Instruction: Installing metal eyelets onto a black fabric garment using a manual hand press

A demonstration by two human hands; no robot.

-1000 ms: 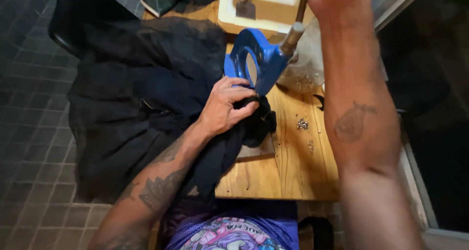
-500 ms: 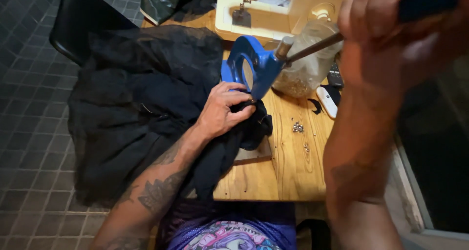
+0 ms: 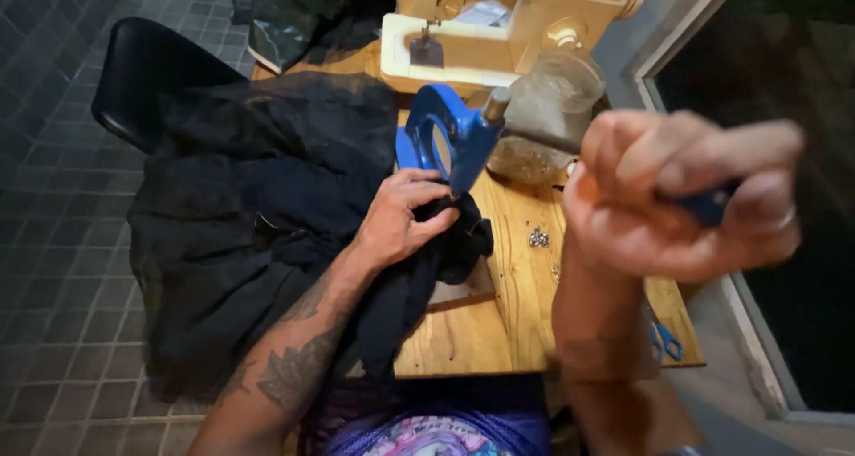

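A blue hand press (image 3: 445, 140) stands on the wooden table (image 3: 521, 313). Its long lever runs right to a blue grip, and my right hand (image 3: 677, 198) is closed around that grip, close to the camera and blurred. My left hand (image 3: 401, 220) pinches a fold of black fabric (image 3: 258, 215) under the head of the press. The fabric spreads left over the table edge and hangs toward the floor.
A cream sewing machine (image 3: 499, 28) stands at the back of the table, with a clear jar (image 3: 543, 113) beside it. Small metal studs (image 3: 538, 238) lie near the press. Blue-handled scissors (image 3: 661, 336) rest at the right edge. A black chair (image 3: 142, 73) stands left.
My right hand has pulled the lever down and toward me, from above the press to level with it. My left hand stays on the fabric under the press.
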